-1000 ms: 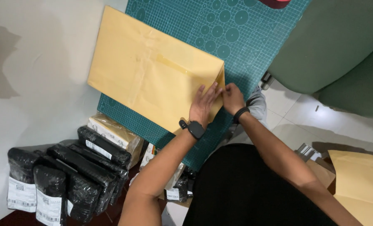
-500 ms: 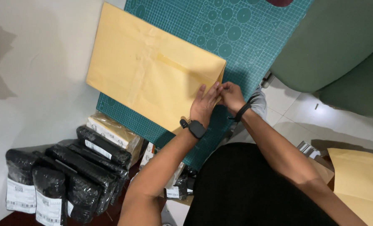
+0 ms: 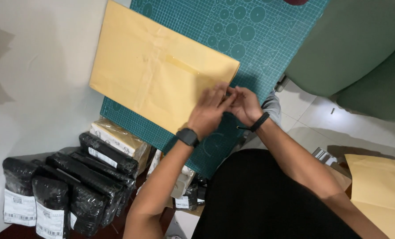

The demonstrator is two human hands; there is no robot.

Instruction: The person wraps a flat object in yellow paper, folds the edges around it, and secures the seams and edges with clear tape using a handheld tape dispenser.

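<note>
A large yellow envelope (image 3: 157, 75) lies flat on a green cutting mat (image 3: 268, 40). Both my hands meet at the envelope's near right edge, close to its corner. My left hand (image 3: 211, 113), with a black watch on its wrist, rests on the paper with its fingers closed toward the edge. My right hand (image 3: 246, 104), wearing a thin black wristband, pinches the same spot, and its fingertips touch those of the left. What sits between the fingertips is too small to make out.
Several black wrapped parcels (image 3: 73, 186) with white labels are stacked at the lower left, beside a parcel in yellowish wrap (image 3: 118, 137). A second yellow envelope (image 3: 379, 190) lies at the lower right. A green padded seat (image 3: 357, 48) stands at the upper right, above a tiled floor.
My hands have drawn together, from pressing side by side on the envelope's edge to pinching with the fingertips meeting. The envelope has stayed in place.
</note>
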